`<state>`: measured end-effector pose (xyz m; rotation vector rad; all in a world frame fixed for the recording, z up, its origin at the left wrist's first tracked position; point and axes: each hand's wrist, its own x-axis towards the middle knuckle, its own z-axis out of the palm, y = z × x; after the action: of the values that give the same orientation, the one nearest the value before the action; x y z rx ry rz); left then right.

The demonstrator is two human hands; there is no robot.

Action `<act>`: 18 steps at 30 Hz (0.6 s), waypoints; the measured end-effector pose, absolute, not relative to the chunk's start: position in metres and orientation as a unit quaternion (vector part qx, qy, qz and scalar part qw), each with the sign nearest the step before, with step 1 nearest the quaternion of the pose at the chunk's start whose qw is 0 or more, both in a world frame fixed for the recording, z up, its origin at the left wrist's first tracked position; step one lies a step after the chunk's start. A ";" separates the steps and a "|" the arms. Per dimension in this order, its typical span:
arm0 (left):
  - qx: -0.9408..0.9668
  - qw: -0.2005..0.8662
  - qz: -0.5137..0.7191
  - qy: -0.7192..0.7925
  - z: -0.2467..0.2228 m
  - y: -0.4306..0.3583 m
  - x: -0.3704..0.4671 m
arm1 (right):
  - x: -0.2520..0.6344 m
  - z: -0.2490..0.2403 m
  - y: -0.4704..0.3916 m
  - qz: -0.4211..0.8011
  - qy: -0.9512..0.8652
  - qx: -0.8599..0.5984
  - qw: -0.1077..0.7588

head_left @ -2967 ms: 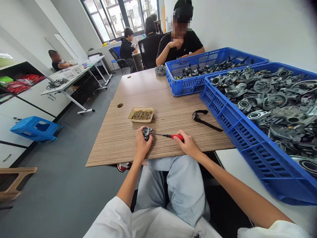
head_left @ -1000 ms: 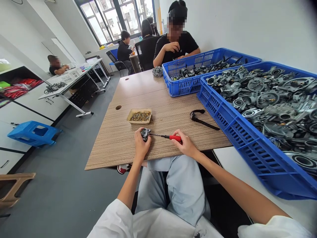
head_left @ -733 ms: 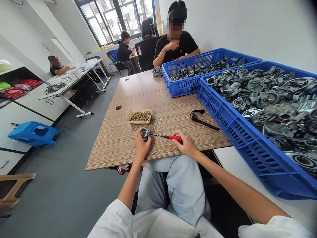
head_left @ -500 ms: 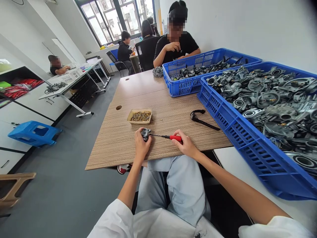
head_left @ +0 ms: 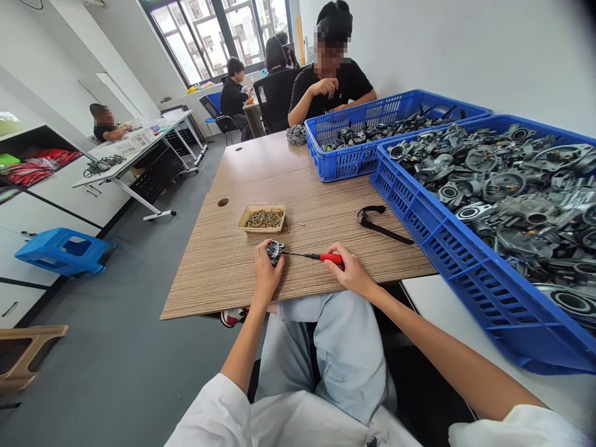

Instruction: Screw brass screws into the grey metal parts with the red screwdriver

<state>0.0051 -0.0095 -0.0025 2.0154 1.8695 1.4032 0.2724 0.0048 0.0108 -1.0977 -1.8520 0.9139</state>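
My left hand [head_left: 267, 271] grips a small grey metal part [head_left: 274, 250] just above the wooden table [head_left: 218, 248], close to its front edge. In my right hand [head_left: 347, 268] is a screwdriver [head_left: 331, 258] with a red handle, its dark shaft pointing left. The screwdriver's tip meets or nearly meets the right side of the metal part; the exact contact is too small to tell. Behind my left hand stands a shallow tray [head_left: 241, 226] full of small brass-coloured and grey pieces.
Two blue crates [head_left: 447, 239] [head_left: 321, 162] of metal parts stand at the right. A black watch [head_left: 384, 231] lies before the nearer one. Across the table sits a person [head_left: 361, 84] beside a grey coiled bundle [head_left: 297, 135]. Loose small pieces lie right of the tray.
The metal part has turned slightly in my left hand. My right hand and the screwdriver have hardly moved.
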 end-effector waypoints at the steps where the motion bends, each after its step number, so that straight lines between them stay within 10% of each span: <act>1: 0.655 0.028 0.453 0.605 -0.002 -0.010 0.005 | 0.272 0.011 0.005 0.354 -0.727 -0.439 0.392; 18: 0.661 0.025 0.447 0.603 -0.001 -0.010 0.006 | 0.274 0.010 0.006 0.365 -0.723 -0.441 0.387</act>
<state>0.0063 -0.0100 -0.0007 2.0424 1.8636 1.3822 0.2736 0.0058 0.0103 -1.1211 -1.8398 0.9294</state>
